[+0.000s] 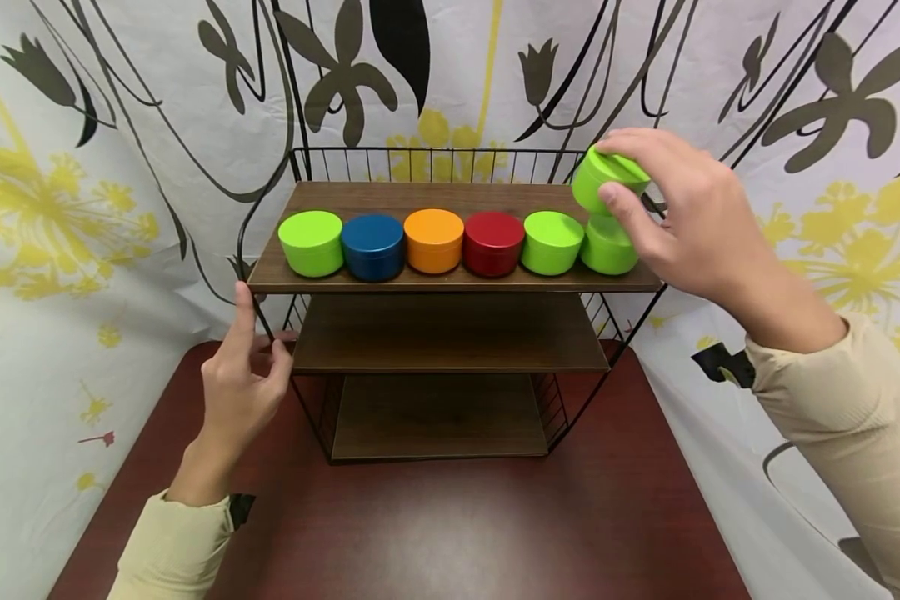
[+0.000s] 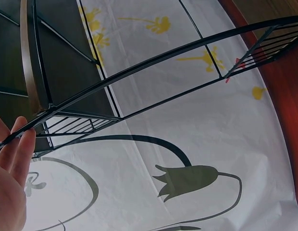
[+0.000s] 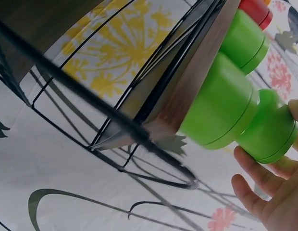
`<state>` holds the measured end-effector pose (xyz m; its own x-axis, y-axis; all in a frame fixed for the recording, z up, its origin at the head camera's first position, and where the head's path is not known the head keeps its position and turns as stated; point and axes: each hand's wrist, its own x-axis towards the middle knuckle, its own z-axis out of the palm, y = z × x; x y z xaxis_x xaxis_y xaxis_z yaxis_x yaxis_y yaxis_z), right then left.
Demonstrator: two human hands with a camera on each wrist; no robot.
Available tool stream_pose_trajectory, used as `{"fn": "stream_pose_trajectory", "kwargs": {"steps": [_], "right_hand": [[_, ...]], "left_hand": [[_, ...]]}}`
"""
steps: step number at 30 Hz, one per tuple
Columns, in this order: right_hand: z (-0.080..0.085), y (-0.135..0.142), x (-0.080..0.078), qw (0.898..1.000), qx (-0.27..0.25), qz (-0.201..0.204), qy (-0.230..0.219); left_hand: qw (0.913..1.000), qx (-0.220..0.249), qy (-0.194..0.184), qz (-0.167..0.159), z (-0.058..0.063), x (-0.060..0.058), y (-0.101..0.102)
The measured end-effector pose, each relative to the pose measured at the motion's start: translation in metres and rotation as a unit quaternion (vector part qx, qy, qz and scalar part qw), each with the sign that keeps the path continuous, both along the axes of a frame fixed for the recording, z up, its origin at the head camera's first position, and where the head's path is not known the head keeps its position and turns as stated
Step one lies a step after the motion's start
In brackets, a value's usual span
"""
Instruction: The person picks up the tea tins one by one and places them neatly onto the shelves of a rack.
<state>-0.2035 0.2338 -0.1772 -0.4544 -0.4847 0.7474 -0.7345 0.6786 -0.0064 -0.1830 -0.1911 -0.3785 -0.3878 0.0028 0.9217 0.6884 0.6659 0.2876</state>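
Observation:
Up at the right end of the top shelf, my right hand (image 1: 693,217) holds a lime-green round tin (image 1: 597,185) between thumb and fingers, tilted just above another green tin (image 1: 607,247). In the right wrist view the held tin (image 3: 269,130) looks close against the tin below it; whether they touch I cannot tell. Leftward in the same row stand a green tin (image 1: 552,243), a red tin (image 1: 493,244), an orange tin (image 1: 433,242), a blue tin (image 1: 373,247) and a green tin (image 1: 311,243). My left hand (image 1: 240,375) grips the black side frame of the shelf rack (image 1: 450,285).
Below the top shelf, the rack has a middle shelf (image 1: 450,333) and a bottom shelf (image 1: 438,417). It stands on a dark red table (image 1: 450,533). A white flower-patterned cloth (image 1: 157,83) hangs behind and on both sides.

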Motion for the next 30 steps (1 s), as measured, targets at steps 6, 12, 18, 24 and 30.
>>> {"fn": "stream_pose_trajectory", "kwargs": {"steps": [6, 12, 18, 24, 30], "right_hand": [[0.004, 0.006, -0.007, 0.998, 0.003, -0.035, -0.058], [0.007, 0.011, -0.014, 0.993, -0.004, -0.049, -0.104], [0.009, 0.014, -0.021, 0.986, -0.001, -0.069, -0.153], [0.008, 0.017, -0.028, 0.979, 0.013, -0.085, -0.187], [0.007, 0.017, -0.032, 0.971, 0.043, -0.107, -0.209]], "left_hand": [[1.0, 0.0, 0.003, 0.003, 0.0, 0.0, 0.001], [1.0, -0.002, 0.003, 0.0, 0.001, 0.0, 0.001], [1.0, -0.006, 0.001, 0.002, 0.002, 0.001, 0.001], [1.0, -0.007, -0.003, 0.005, 0.001, 0.001, 0.001], [0.9999, -0.007, -0.003, 0.011, 0.0, 0.001, 0.001]]}}
